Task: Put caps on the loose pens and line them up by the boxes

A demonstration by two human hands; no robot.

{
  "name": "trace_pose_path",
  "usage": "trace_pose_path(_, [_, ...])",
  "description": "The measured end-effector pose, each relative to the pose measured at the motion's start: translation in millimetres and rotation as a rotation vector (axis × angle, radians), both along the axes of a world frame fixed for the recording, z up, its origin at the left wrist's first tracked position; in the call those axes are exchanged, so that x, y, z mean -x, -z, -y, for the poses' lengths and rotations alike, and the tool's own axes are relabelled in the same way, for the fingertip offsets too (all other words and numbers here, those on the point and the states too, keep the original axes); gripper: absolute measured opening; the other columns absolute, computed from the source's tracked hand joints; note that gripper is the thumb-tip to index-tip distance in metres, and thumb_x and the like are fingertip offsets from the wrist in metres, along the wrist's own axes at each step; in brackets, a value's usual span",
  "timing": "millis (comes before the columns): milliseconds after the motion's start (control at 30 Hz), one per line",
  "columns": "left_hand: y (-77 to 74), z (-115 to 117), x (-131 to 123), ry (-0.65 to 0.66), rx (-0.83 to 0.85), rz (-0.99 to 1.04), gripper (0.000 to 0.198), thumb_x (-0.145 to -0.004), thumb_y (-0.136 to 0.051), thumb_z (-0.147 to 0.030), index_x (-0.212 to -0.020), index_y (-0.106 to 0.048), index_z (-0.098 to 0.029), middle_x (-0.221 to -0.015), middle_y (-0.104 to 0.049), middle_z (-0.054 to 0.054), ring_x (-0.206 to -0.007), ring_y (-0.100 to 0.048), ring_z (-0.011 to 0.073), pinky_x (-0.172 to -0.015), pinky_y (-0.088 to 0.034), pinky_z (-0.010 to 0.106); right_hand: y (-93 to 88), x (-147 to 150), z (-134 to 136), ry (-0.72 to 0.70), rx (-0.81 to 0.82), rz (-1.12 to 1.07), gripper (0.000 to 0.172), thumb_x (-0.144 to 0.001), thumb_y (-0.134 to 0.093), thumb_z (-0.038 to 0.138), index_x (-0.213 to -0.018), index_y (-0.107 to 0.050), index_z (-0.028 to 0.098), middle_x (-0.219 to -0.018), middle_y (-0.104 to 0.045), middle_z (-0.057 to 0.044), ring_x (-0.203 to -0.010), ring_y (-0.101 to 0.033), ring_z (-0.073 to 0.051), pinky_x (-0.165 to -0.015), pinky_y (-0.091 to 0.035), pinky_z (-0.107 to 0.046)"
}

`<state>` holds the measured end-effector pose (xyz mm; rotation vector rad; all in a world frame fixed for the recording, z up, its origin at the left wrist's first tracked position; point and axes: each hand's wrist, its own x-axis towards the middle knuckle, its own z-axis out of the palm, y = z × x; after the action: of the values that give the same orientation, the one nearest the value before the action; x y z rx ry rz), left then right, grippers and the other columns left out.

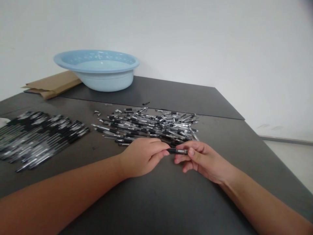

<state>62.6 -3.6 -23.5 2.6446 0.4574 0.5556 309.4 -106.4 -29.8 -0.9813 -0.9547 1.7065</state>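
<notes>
A black pen (178, 151) lies level between my two hands, in front of a loose heap of pens (156, 125). My left hand (144, 156) has its fingers closed on the pen's left end, with the palm turned down. The thumb and fingers of my right hand (202, 160) pinch its right end, where a silvery clip shows. Much of the pen's left part is hidden by my left fingers. At the far left, many pens with clear barrels and black ends lie side by side in a spread bundle (44, 138).
A light blue basin (105, 80) stands at the back of the dark table (166, 202), beside flat brown cardboard (56, 83). Small loose pen parts (97, 113) lie by the heap. Something white (3, 122) shows at the left edge. A pale wall rises behind.
</notes>
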Motion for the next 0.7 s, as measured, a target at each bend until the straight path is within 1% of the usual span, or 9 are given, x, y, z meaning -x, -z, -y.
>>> trace_pose_path(100, [0.6, 0, 1, -0.015, -0.001, 0.000, 0.030, -0.109, -0.044, -0.031, -0.118, -0.072, -0.021, -0.101, -0.076, 0.005, -0.090, -0.070, 0.0192, -0.079, -0.051, 0.031, -0.3, 0, 0, 0.016, -0.005, 0.067, 0.033, -0.092, -0.081, 0.047, -0.116, -0.079, 0.025, -0.101, -0.084, -0.010, -0.100, -0.080, -0.021, -0.071, -0.066, -0.024])
trace_pose_path(167, [-2.4, 3, 1, -0.015, 0.018, 0.005, 0.030, -0.110, -0.044, -0.031, -0.119, -0.071, -0.021, -0.105, -0.077, 0.005, -0.094, -0.071, 0.0194, -0.083, -0.052, 0.031, -1.3, 1, 0, 0.027, -0.004, 0.108, 0.034, -0.093, -0.079, 0.049, -0.117, -0.079, 0.025, -0.103, -0.083, -0.010, -0.099, -0.080, -0.021, -0.070, -0.065, -0.024])
trace_pose_path(267, [-14.1, 16, 1, -0.049, 0.069, 0.030, 0.029, -0.110, -0.045, -0.031, -0.119, -0.070, -0.020, -0.112, -0.076, 0.006, -0.103, -0.070, 0.0201, -0.090, -0.052, 0.032, -2.4, 5, 3, 0.031, -0.055, 0.101, 0.045, -0.093, -0.075, 0.058, -0.126, -0.075, 0.028, -0.107, -0.078, -0.010, -0.092, -0.078, -0.021, -0.065, -0.063, -0.025])
trace_pose_path(400, [-34.2, 47, 12, -0.177, 0.107, 0.011, 0.028, -0.108, -0.048, -0.033, -0.118, -0.071, -0.021, -0.111, -0.076, 0.005, -0.104, -0.070, 0.0209, -0.092, -0.052, 0.033, 0.3, 7, 6, 0.022, -0.180, 0.079, 0.060, -0.089, -0.072, 0.068, -0.139, -0.067, 0.034, -0.105, -0.068, -0.006, -0.075, -0.071, -0.017, -0.050, -0.053, -0.022])
trace_pose_path(467, [-39.2, 60, 30, -0.293, 0.120, -0.027, 0.026, -0.107, -0.050, -0.033, -0.115, -0.073, -0.023, -0.107, -0.075, 0.004, -0.102, -0.069, 0.0208, -0.091, -0.053, 0.033, 2.1, 6, 7, -0.006, -0.220, 0.145, 0.060, -0.091, -0.071, 0.067, -0.142, -0.064, 0.035, -0.109, -0.065, -0.006, -0.072, -0.067, -0.015, -0.049, -0.050, -0.022])
trace_pose_path(533, [-38.4, 66, 60, -0.441, 0.117, -0.091, 0.025, -0.106, -0.051, -0.035, -0.111, -0.074, -0.025, -0.107, -0.075, 0.003, -0.102, -0.069, 0.0211, -0.090, -0.053, 0.033, 2.6, 5, 7, -0.040, -0.242, 0.238, 0.057, -0.094, -0.070, 0.062, -0.143, -0.061, 0.035, -0.112, -0.064, -0.007, -0.073, -0.065, -0.015, -0.051, -0.051, -0.023])
trace_pose_path(600, [-33.2, 64, 98, -0.611, 0.055, -0.188, 0.030, -0.107, -0.049, -0.039, -0.113, -0.075, -0.026, -0.112, -0.074, 0.004, -0.105, -0.068, 0.0226, -0.094, -0.053, 0.036, 1.3, 6, 7, -0.059, -0.250, 0.331, 0.054, -0.097, -0.068, 0.059, -0.143, -0.060, 0.033, -0.112, -0.063, -0.008, -0.075, -0.065, -0.016, -0.054, -0.052, -0.025])
trace_pose_path(667, [-26.5, 53, 137, -0.770, -0.061, -0.309, 0.034, -0.107, -0.047, -0.042, -0.114, -0.076, -0.025, -0.111, -0.074, 0.006, -0.106, -0.068, 0.0245, -0.097, -0.051, 0.038, -0.6, 8, 7, -0.065, -0.251, 0.402, 0.052, -0.098, -0.066, 0.059, -0.142, -0.060, 0.031, -0.111, -0.064, -0.008, -0.076, -0.065, -0.016, -0.056, -0.053, -0.027])
trace_pose_path(700, [-23.5, 46, 156, -0.815, -0.075, -0.342, 0.036, -0.106, -0.048, -0.042, -0.114, -0.077, -0.024, -0.109, -0.074, 0.007, -0.105, -0.068, 0.0264, -0.097, -0.051, 0.040, -1.3, 9, 8, -0.071, -0.249, 0.428, 0.053, -0.099, -0.065, 0.059, -0.142, -0.059, 0.030, -0.110, -0.064, -0.008, -0.077, -0.065, -0.017, -0.057, -0.054, -0.027])
